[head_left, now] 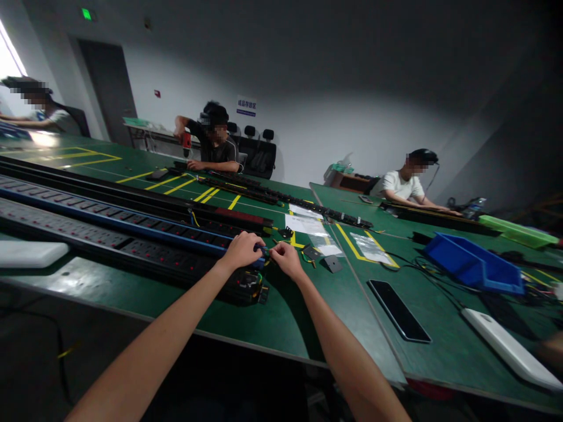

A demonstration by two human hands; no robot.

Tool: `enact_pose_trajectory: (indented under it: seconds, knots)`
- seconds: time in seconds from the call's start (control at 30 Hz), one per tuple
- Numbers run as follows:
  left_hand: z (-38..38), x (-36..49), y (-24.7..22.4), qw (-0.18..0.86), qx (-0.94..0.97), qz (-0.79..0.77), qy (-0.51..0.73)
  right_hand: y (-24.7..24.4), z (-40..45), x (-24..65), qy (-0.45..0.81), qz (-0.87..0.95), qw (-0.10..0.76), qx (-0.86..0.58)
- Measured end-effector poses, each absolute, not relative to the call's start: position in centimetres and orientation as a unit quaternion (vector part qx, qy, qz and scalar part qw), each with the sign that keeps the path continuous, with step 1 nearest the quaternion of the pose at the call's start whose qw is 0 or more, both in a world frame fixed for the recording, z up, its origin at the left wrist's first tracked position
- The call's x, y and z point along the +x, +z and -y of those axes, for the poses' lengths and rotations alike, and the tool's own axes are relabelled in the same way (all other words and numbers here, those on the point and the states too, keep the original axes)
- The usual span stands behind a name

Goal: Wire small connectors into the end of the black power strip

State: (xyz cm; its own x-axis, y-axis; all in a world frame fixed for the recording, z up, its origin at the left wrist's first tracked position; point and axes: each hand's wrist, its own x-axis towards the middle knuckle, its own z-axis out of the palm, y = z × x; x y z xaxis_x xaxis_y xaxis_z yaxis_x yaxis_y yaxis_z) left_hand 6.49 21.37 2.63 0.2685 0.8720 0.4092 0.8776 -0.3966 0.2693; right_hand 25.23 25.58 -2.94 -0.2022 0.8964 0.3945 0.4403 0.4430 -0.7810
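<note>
My left hand [241,250] is closed over the right end of a long blue-edged power strip [171,232]. Just beside it, the fingers of my right hand [287,259] are pinched together at that same end, around something too small to make out. In front lies another long dark power strip [158,256] with red-dotted sockets; coloured wires show at its open right end [253,286]. Behind runs a black strip with a reddish end [250,218]. Right of my right hand are small dark plates [333,264] on the green table [343,316].
A phone [399,310], a white device [505,346] and a blue bin [472,261] with cables are on the right. Paper sheets [303,223] and a plastic bag [369,247] lie beyond my hands. Across the table, one person [220,146] holds a red power drill [186,142]; others sit farther off.
</note>
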Motion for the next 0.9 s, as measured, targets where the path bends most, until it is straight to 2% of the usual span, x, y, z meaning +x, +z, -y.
enact_pose_trajectory:
  seconds: [0.9]
  knots:
    - [-21.4, 6.54, 2.62, 0.003, -0.792, 0.557, -0.249, -2.93, -24.88, 24.76, 0.31, 0.713, 0.45, -0.439]
